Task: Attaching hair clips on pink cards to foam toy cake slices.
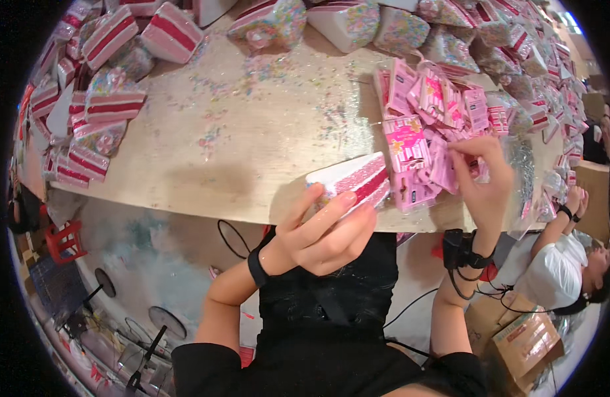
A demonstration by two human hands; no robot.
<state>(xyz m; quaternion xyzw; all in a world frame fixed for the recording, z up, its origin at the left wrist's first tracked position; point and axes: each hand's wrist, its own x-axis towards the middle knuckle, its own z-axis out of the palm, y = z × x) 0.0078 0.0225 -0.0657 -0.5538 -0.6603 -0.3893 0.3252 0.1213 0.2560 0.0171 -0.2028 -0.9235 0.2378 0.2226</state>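
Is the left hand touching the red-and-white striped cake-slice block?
Touching. The head view shows the left hand with its fingers wrapped over the red-and-white striped cake-slice block at the table edge.

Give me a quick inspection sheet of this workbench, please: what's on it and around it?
Surface: pale wooden table, dusted with coloured sprinkles.
Job's things: white-and-red striped cake-slice block; heap of pink card tags.
Clutter: more striped and sprinkle-coated slices along the edges.
Fingers: left hand holds the block; right hand picks at the tags.
Cables: black wires by the right wrist.
Surroundings: seated person, cardboard box.
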